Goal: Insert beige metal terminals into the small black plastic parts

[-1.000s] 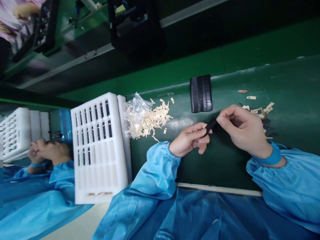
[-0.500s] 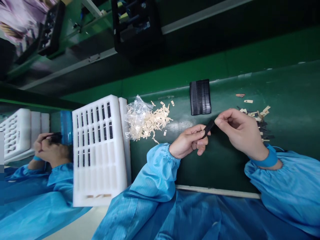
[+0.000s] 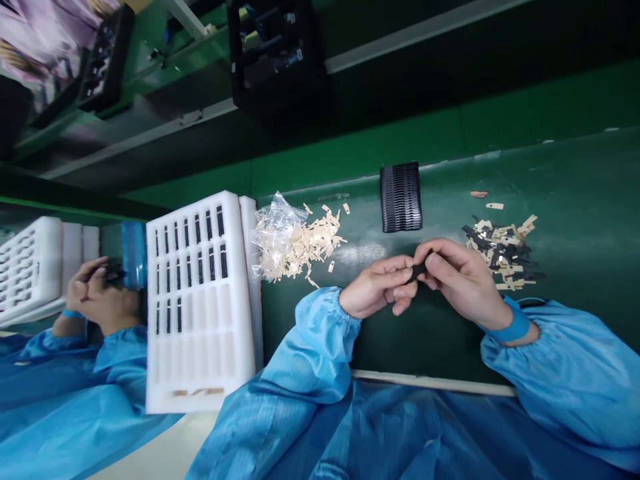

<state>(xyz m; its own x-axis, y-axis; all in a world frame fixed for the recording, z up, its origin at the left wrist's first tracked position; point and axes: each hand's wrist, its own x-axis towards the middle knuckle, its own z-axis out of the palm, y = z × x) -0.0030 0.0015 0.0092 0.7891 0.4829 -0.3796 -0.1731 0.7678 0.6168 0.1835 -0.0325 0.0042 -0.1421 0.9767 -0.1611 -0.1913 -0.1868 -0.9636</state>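
At left, a white foam tray [image 3: 200,360] is partly filled with black strips [image 3: 223,261]; beside it, on the green surface [image 3: 440,347], a clear bag [image 3: 277,219] is bordered by heaped pale tabs [image 3: 320,243]. Centrally, below stacked black pieces [image 3: 401,198], a small black part [image 3: 417,270] is pinched by both the left hand [image 3: 379,285] and the right hand [image 3: 463,280]. Farther right, mixed tabs [image 3: 506,248] are piled.
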